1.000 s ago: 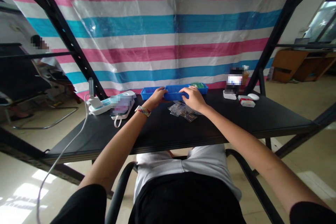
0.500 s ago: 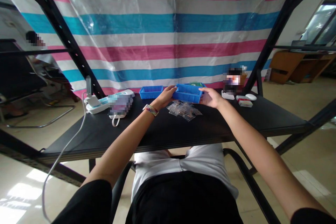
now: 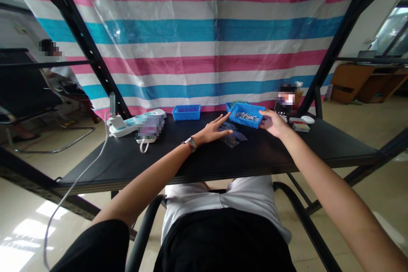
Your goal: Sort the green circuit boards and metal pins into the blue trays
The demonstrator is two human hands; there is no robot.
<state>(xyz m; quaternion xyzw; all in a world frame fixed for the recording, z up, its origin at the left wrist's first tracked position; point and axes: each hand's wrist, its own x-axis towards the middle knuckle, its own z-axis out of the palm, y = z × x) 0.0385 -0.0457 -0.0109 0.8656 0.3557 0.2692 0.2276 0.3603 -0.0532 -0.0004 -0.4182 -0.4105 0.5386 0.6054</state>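
Held the front bin [image 3: 245, 123] in the right hand [image 3: 274, 124], pinched at its right end, with the thumb up at the rim and the fingers lower on the outside. Saw slim metal bits [image 3: 247, 116] heaped inside it. Had the left hand [image 3: 208, 132] spread, palm down, with the fingers pointing at the bin's left end. Found the bin between both hands, against the right and just beyond the left fingertips. Could not tell contact from a narrow gap there, nor resting from raised.

Saw clear bags [image 3: 235, 139] below, on the worktop [image 3: 229, 162], partly covered by the left hand, with contents too dim to make out.

Behind, saw the rear bin [image 3: 227, 106] with a green item [image 3: 238, 103] in it, mostly hidden by the front bin. Farther left, well apart from the hands, saw the third bin [image 3: 186, 116], upright near the striped sheet [image 3: 159, 68].

Outward again, saw a power strip [image 3: 125, 129] at left and a small box [image 3: 300, 125] beyond the right wrist. Could not make out the pixelated items near either.
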